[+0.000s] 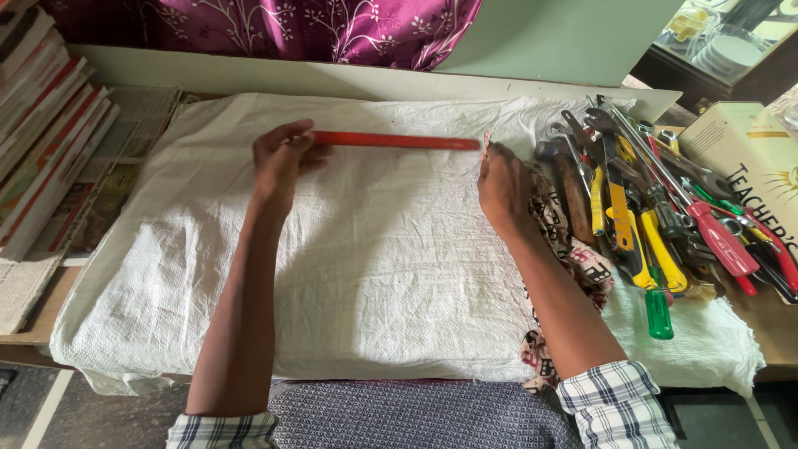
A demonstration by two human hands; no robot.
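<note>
Held level between both hands, a long, thin red bar [395, 140] stretches sideways across the far half of the tabletop, just above a white woven sack [349, 274] that is spread flat as a cover. The left hand [281, 160] grips the bar's left end with fingers curled around it. The right hand [501, 185] meets the bar's right end with its fingertips pinched there; how firmly it holds cannot be told. Both forearms reach in from the near edge, and checked shirt cuffs [617, 401] show at the bottom of the view.

Just right of the right hand, touching the wrist, lies a crumpled patterned cloth [582, 266] that trails toward the near edge. Beyond it, along the right side of the tabletop, a heap of hand tools [657, 199] lies piled together: pliers with yellow grips, pliers with red grips, spanners, and a green-handled screwdriver [659, 313] nearest the near edge. A cream-coloured box [740, 150] sits at the far right corner, beside the tools.

On the left edge, a stack of books [41, 125] rests on spread newspaper [125, 141]. A purple floral fabric [274, 29] hangs behind the far edge, next to a pale green panel [565, 33].
</note>
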